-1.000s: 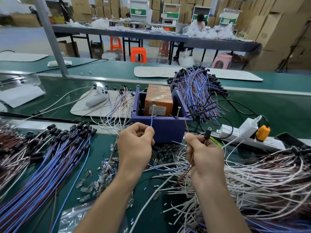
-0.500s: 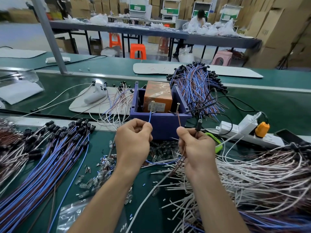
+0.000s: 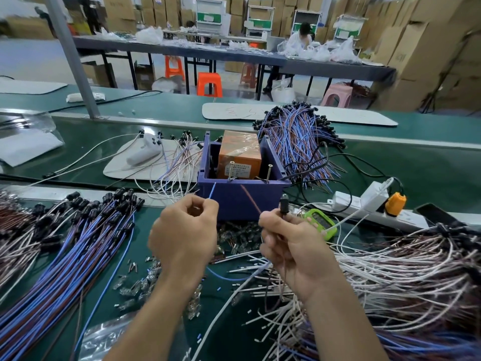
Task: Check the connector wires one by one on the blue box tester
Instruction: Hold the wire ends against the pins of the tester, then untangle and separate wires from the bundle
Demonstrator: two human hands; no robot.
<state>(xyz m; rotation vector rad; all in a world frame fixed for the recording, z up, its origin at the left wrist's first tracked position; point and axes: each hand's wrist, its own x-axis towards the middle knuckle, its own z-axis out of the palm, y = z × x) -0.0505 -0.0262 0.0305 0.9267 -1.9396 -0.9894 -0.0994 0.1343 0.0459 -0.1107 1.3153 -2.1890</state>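
Head view: the blue box tester [image 3: 242, 201] stands on the green table [image 3: 416, 173] at 12 o'clock from both hands, with an orange block [image 3: 240, 152] inside and two screws [image 3: 230, 170] upright on its near rim. The left hand [image 3: 182, 238] has its fingers [image 3: 205, 207] pinching a blue wire [image 3: 212, 191], whose tip points up in front of the box wall, below the screws and apart from them. The right hand [image 3: 291, 246] curls round a black connector [image 3: 284, 204] and a brown wire [image 3: 250, 198] slanting towards 11 o'clock. Blue-wire bundles [image 3: 65, 256] lie at 9 o'clock, and white wires [image 3: 403, 269] at 3 o'clock.
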